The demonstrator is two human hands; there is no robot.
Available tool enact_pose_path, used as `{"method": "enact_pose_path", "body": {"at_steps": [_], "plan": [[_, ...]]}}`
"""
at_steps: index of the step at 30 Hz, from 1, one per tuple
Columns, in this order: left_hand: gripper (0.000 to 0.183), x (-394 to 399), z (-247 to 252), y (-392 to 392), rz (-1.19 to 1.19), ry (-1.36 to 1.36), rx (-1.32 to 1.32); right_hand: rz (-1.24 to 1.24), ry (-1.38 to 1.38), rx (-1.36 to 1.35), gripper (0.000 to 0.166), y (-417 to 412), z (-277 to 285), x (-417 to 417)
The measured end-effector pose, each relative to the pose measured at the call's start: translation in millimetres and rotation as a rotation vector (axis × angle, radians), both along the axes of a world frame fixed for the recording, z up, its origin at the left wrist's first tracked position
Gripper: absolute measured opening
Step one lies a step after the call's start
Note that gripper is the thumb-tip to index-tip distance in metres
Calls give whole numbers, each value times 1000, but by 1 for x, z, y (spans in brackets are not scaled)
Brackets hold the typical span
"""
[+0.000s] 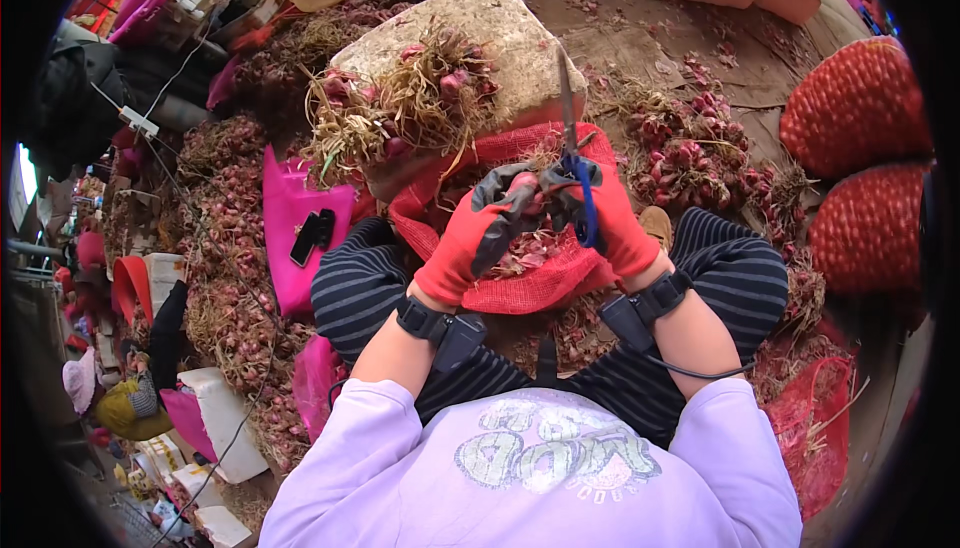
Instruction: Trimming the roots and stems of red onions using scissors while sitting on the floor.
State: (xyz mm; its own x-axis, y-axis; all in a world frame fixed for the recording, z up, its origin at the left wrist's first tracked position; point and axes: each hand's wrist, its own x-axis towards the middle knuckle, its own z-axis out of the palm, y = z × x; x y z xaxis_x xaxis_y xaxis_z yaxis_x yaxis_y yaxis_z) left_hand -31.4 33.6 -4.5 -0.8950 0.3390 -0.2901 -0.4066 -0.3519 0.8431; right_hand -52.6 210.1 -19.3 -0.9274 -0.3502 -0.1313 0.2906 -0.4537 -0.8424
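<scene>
My left hand (484, 222), in a red glove with a dark coated palm, grips a shallot (523, 186) between thumb and fingers. In my right hand (604, 207), gloved the same way, is a pair of scissors (576, 165) with blue handles, its blades pointing away from me. Both hands hang over the mouth of a red mesh sack (536, 293), which holds shallots and loose skins. Just beyond the sack, a bunch of shallots with dry tops (435, 90) lies on a worn pale foam block (480, 15).
Full red mesh sacks (859, 109) stand at right, near a heap of shallots (686, 150). More shallots (225, 248) cover the floor at left. A black phone (304, 239) rests on a pink plastic bag (289, 278). A cable (217, 244) crosses the left side, where other people (135, 405) sit.
</scene>
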Motion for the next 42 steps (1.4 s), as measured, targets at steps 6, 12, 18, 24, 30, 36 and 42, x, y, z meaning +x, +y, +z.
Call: {"method": "enact_pose_path", "body": {"at_steps": [6,12,18,24,30,36,42], "plan": [[31,-12,-17,-19,218,557,-365,-50,238,533,36,6,23,-10],[31,-20,-26,-49,245,355,535,-195,800,1278,43,6,40,17],[40,-15,-13,-54,176,258,450,-175,868,1303,42,6,41,19],[37,-14,-11,-45,85,408,279,-131,870,1332,36,11,32,17],[34,-8,20,-29,135,218,436,-30,537,970,29,5,30,21],[29,-21,-14,-48,286,168,445,-73,637,1166,37,5,13,17],[27,-20,-3,-39,317,195,266,-133,811,1379,40,5,22,19]]}}
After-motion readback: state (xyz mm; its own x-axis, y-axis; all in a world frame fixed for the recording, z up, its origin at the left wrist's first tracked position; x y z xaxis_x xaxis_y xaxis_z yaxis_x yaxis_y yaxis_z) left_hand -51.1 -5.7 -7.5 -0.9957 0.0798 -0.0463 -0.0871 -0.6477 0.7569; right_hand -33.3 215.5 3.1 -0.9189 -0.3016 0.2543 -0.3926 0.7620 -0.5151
